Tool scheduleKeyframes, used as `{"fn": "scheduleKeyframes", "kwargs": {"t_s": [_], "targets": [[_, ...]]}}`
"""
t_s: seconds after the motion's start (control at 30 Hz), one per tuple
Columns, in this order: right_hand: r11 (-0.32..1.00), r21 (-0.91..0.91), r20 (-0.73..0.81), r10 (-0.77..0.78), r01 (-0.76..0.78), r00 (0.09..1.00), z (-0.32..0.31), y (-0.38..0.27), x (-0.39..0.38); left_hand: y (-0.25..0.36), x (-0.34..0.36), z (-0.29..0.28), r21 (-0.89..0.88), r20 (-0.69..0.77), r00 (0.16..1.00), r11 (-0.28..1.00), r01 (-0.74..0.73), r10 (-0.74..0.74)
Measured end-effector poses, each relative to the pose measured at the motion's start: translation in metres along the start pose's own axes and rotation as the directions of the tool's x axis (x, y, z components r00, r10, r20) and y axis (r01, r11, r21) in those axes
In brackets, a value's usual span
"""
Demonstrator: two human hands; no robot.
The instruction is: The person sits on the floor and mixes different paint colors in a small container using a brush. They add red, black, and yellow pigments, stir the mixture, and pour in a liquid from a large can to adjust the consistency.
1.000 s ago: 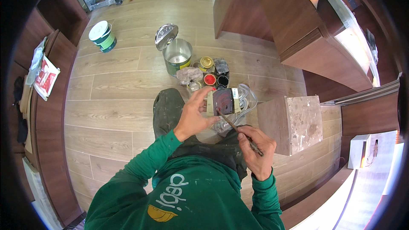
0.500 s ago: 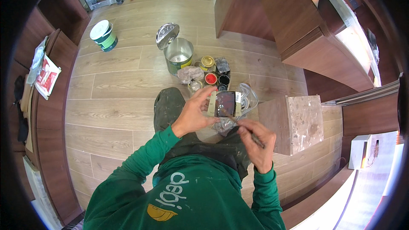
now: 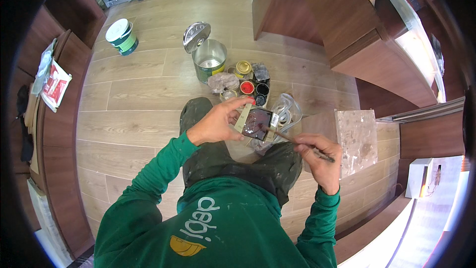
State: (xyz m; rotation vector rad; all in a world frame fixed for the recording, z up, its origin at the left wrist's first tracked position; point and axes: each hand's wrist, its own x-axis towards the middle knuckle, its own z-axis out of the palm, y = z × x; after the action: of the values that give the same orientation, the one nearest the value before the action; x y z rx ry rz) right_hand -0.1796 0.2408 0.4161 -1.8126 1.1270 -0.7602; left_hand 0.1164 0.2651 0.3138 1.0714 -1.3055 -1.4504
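My left hand (image 3: 214,123) grips the left side of a small square tub (image 3: 256,125) with a pale rim and dark brownish paint in it, held tilted above my knees. A thin paintbrush (image 3: 283,136) is pinched in my right hand (image 3: 320,158), and its tip reaches into the dark paint. Just beyond the tub stand open cans of red paint (image 3: 247,88) and black paint (image 3: 262,90). A gold-lidded jar (image 3: 243,68) and a crumpled rag (image 3: 223,82) are among them. Beside the tub lies a clear plastic bag (image 3: 289,110) with rolls in it.
A large open tin (image 3: 208,62) with its lid raised stands beyond the small cans. To the right is a paint-splattered wooden box (image 3: 358,136). A white-lidded bucket (image 3: 122,37) sits far left. Brown wooden cabinets (image 3: 59,144) and a counter (image 3: 364,49) flank the floor.
My right hand has moved right with the brush, whose tip stays at the paint. The tub has turned clockwise in my left hand, which has shifted slightly left.
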Motion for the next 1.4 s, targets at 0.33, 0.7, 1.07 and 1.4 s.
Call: {"fn": "scheduleKeyframes", "kwargs": {"t_s": [0.33,0.7,1.07,1.4], "targets": [[0.980,-0.147,0.143,-0.113,0.134,0.983,0.008,-0.014,-0.001,-0.011,-0.003,0.001,0.089,-0.031,0.999,0.996,-0.031,0.034],[0.966,-0.215,-0.021,-0.152,0.144,0.988,0.027,-0.008,-0.016,-0.019,-0.007,0.017,0.143,-0.136,0.990,0.990,-0.022,0.042],[0.997,-0.066,-0.068,-0.032,0.027,0.997,0.031,0.008,-0.020,-0.022,-0.006,0.024,0.000,-0.185,0.982,1.000,-0.030,0.030],[0.989,0.092,-0.150,0.128,-0.115,0.980,0.021,0.016,-0.015,-0.023,-0.006,0.020,0.010,-0.151,0.988,1.000,-0.019,0.020]]}}
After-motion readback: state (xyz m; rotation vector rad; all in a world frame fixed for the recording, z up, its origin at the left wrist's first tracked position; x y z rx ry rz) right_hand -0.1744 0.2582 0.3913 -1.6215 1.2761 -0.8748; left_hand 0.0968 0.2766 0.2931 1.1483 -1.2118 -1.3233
